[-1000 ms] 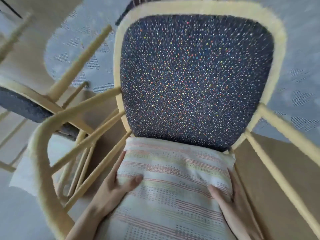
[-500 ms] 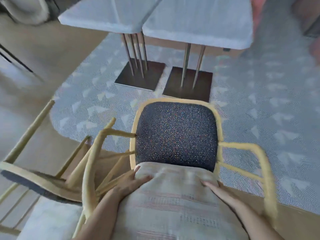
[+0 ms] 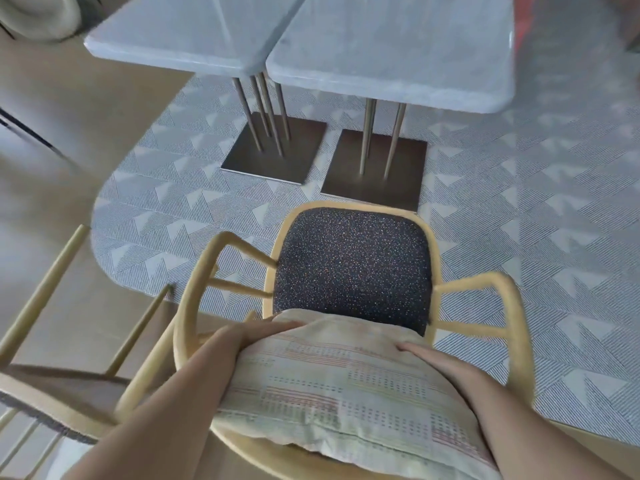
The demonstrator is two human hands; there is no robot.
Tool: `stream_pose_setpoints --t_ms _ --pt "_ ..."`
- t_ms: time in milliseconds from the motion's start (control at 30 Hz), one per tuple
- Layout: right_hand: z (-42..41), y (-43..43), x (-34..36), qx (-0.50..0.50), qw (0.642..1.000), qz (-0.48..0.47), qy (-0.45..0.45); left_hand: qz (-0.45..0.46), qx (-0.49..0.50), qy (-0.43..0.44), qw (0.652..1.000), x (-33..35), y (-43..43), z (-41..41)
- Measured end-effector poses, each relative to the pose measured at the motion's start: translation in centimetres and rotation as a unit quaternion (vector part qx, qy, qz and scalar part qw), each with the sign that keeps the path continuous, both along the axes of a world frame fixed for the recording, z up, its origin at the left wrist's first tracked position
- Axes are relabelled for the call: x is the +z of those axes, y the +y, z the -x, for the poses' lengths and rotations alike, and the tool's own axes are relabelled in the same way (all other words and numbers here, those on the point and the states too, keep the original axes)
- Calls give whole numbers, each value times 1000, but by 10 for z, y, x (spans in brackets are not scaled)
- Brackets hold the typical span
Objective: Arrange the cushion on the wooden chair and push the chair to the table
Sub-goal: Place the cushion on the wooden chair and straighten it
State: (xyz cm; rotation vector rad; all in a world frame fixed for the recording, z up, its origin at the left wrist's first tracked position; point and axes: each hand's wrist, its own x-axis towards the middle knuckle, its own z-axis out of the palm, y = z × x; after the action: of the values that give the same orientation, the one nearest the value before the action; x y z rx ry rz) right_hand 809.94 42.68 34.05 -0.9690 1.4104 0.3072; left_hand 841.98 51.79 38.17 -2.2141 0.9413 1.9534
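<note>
we look down over the back of the wooden chair [image 3: 194, 282], its dark speckled seat [image 3: 353, 265] facing two pale grey tables [image 3: 398, 46] set edge to edge. the chair stands apart from them, not under either top. each table rises on thin metal rods from a flat brown square base [image 3: 277, 147], and both bases sit on a grey rug [image 3: 536, 220] patterned with striped triangles. the rug's rounded corner meets a smooth beige floor [image 3: 69, 133] on the left, where a second wooden chair [image 3: 52, 386] stands close beside ours.

the cushion [image 3: 346, 386], cream with faint red and dark woven lines, lies on the rear of the seat, with its near edge over the curved back rail. our left hand [image 3: 249, 337] lies along its far left corner with the fingers stretched out; we cannot tell whether the thumb tucks under. our right hand [image 3: 426, 358] rests flat on the cushion's right side, fingers straight, gripping nothing.
</note>
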Motion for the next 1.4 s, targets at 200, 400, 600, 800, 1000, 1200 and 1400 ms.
stream_pose_setpoints --t_ms 200,400,600,800,1000,1200,1400 --pt "-5 -44 21 17 998 13 -57 -41 46 83 995 4 -53 -11" --pt "-7 -50 16 35 998 59 5 75 18 -66 995 7 -61 -11" --pt "-8 -50 74 -109 905 373 -172 463 316 10 828 77 -31 13" --pt "-55 -23 234 -43 793 459 -399 659 393 58 639 232 67 5" --pt "-115 86 379 78 694 467 -542 733 400 -26 549 359 211 -1" --pt "-177 222 440 156 617 422 -645 792 368 -132 469 417 372 -8" --pt "-226 379 458 192 583 368 -698 777 400 -212 437 437 549 -8"
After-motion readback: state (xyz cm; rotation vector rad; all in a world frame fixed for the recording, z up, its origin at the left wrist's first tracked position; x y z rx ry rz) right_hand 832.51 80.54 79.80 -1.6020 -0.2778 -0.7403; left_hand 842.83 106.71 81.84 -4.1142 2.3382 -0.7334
